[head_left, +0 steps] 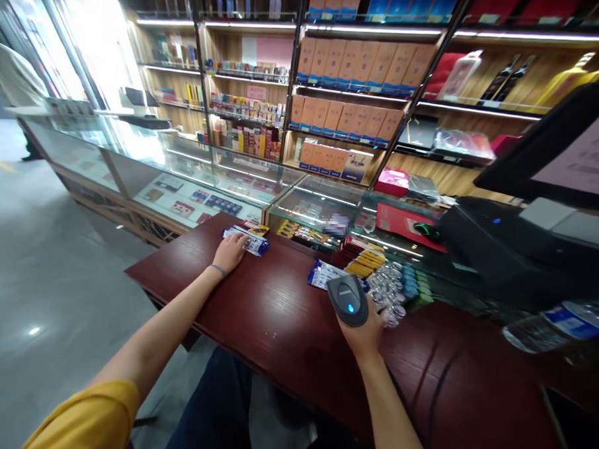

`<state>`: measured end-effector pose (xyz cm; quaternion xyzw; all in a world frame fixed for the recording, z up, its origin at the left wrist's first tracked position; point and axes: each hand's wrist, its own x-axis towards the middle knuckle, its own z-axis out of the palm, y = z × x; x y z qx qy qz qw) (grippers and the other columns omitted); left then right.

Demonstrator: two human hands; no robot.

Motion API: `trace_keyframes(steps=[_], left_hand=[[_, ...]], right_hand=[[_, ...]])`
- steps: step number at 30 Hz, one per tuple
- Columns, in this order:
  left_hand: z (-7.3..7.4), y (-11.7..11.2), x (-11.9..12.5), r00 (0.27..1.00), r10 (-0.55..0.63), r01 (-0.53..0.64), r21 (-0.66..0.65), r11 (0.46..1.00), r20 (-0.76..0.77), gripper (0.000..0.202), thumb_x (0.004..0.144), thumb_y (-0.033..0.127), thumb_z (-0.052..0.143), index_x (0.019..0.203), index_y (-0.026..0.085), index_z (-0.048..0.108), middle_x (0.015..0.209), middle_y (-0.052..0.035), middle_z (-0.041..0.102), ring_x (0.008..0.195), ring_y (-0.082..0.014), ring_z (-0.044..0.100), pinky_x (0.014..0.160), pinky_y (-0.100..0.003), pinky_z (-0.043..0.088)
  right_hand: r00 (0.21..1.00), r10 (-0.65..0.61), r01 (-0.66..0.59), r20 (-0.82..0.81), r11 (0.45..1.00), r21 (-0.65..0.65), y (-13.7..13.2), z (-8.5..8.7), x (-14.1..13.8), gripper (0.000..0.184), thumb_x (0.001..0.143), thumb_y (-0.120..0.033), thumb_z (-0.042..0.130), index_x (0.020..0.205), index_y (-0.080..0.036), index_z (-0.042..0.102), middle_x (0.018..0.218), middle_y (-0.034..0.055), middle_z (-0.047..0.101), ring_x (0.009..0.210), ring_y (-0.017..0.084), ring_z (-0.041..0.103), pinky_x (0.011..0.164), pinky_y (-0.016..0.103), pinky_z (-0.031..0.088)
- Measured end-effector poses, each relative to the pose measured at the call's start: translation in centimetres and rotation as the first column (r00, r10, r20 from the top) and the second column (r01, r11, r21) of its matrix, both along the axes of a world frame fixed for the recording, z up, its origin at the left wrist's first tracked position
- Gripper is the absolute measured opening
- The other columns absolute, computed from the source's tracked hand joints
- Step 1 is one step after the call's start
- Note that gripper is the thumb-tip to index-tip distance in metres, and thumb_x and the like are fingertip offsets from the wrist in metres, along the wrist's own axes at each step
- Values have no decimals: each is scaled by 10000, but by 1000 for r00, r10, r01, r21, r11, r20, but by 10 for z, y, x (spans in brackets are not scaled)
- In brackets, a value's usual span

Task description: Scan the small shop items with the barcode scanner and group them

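My left hand (230, 249) is at the far side of the dark red table, its fingers closed over the near end of a blue-and-white packet (256, 244). A red-and-yellow packet (255, 228) lies just behind it. My right hand (367, 335) is wrapped round a black barcode scanner (348, 299) with a lit blue light, held above the table. The scanner partly covers more blue-and-white packets (322, 274). Beyond it are red-and-yellow packets (365, 259), a cluster of clear shiny wrapped pieces (389, 288), and blue and green cylindrical items (416, 282).
A glass display counter (301, 191) runs along the table's far edge. On the right stand a monitor (556, 143) and a lying water bottle (563, 325). A red mat (403, 222) holds a mouse (427, 231). Stocked shelves (365, 88) line the wall; a person (12, 79) stands far left.
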<state>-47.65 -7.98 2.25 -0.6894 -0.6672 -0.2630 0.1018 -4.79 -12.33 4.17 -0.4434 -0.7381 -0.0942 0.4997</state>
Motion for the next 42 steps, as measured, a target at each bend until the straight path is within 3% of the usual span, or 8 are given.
trace_keyframes(steps=[6, 15, 24, 29, 33, 37, 39, 42], left_hand=[[-9, 7, -7, 994, 100, -100, -15, 995, 49, 522, 823, 96, 482, 1336, 153, 557, 1418, -170, 535, 1345, -311, 462, 1134, -470, 357], [-8, 3, -9, 987, 157, -158, -56, 986, -17, 229, 866, 182, 522, 1062, 191, 641, 1102, -142, 657, 1125, -326, 575, 1129, -569, 316], [8, -4, 20, 943, -149, 104, 159, 982, 299, 218, 964, 303, 459, 1066, 217, 631, 1087, -98, 655, 1052, -249, 597, 983, -386, 457], [29, 9, 92, 685, -264, 123, 250, 960, 679, 170, 960, 303, 472, 1028, 214, 601, 1023, -59, 655, 995, -204, 601, 949, -326, 459], [33, 20, 158, 175, -209, 191, 176, 966, 962, 182, 942, 317, 519, 1101, 230, 527, 791, 12, 601, 659, -123, 558, 629, -230, 457], [27, 17, 188, -248, -26, 381, 122, 917, 968, 269, 883, 450, 626, 971, 216, 527, 765, 21, 596, 509, -70, 460, 423, -167, 290], [24, 13, 186, -321, 29, 465, 131, 876, 947, 312, 841, 466, 690, 932, 195, 566, 841, -11, 644, 525, -61, 483, 410, -156, 303], [24, 8, 174, -284, 19, 525, 140, 840, 958, 300, 787, 346, 783, 988, 172, 646, 1044, -78, 709, 640, -79, 598, 476, -158, 425]], right_hand=[[999, 20, -20, 27, 1000, 17, 0, -1, -3, 459, 771, -373, 662, 1172, -160, 597, 863, 91, 741, 694, 246, 717, 616, 331, 576], [999, -3, 1, 44, 1000, 30, 1, -2, -4, 415, 780, -378, 653, 1132, -165, 608, 810, 72, 728, 653, 235, 704, 594, 319, 564], [999, -27, 26, -24, 1000, -16, 2, -3, -3, 435, 766, -401, 653, 1132, -170, 616, 817, 71, 735, 643, 229, 701, 595, 312, 554], [999, -38, 35, -34, 996, -81, 3, -5, 1, 451, 758, -410, 653, 1137, -169, 609, 779, 67, 730, 641, 244, 701, 597, 332, 562], [996, -37, 31, -75, 996, -79, 3, -1, 3, 444, 756, -395, 650, 1139, -175, 609, 826, 82, 744, 691, 257, 720, 638, 352, 583], [996, -81, 77, -45, 993, -90, 3, 2, 5, 434, 762, -387, 649, 1142, -179, 616, 801, 74, 747, 677, 259, 722, 625, 342, 579], [993, -118, 117, -7, 987, -112, 3, 3, 6, 454, 751, -395, 660, 1148, -176, 624, 762, 65, 743, 654, 260, 718, 608, 332, 568], [987, -149, 156, 57, 975, -159, 3, 5, 7, 472, 748, -415, 669, 1152, -172, 635, 756, 68, 745, 650, 262, 717, 598, 319, 551]])
